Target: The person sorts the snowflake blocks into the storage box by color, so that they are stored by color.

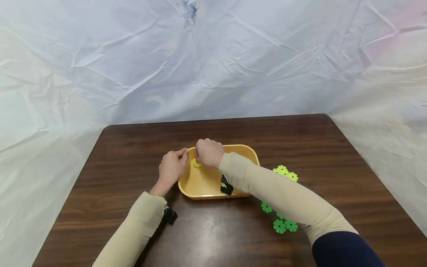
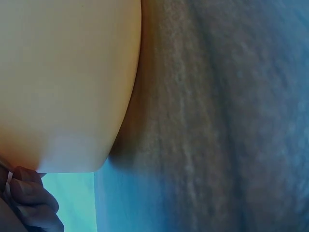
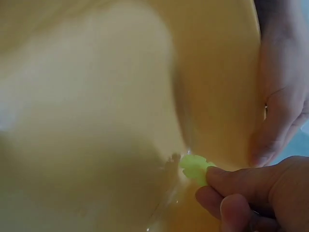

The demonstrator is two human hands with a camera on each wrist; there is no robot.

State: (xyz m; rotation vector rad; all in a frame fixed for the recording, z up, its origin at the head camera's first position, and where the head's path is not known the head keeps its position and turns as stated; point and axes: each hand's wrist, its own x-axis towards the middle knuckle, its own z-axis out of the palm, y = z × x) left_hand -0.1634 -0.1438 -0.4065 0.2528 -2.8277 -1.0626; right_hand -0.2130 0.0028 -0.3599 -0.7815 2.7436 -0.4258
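An orange-yellow plastic tray (image 1: 200, 185) with rounded corners lies on the table. At its far left corner my left hand (image 1: 171, 167) grips the rim, thumb on the inner side and fingers outside. My right hand (image 1: 209, 152) reaches over the tray's left part. Between its thumb and index finger it pinches a yellow-green notched snowflake disc (image 3: 194, 167), low inside the tray near the left wall. In the left wrist view, fingers (image 2: 34, 198) show at the tray's edge; the tray's outer wall fills the upper left.
To the tray's right lie several yellow-green notched discs (image 1: 285, 172). Nearer the front are several green ones (image 1: 279, 226), partly covered by the right forearm (image 1: 280, 187). The dark wooden table (image 1: 133, 155) backs onto a pale wrinkled sheet (image 1: 213, 74).
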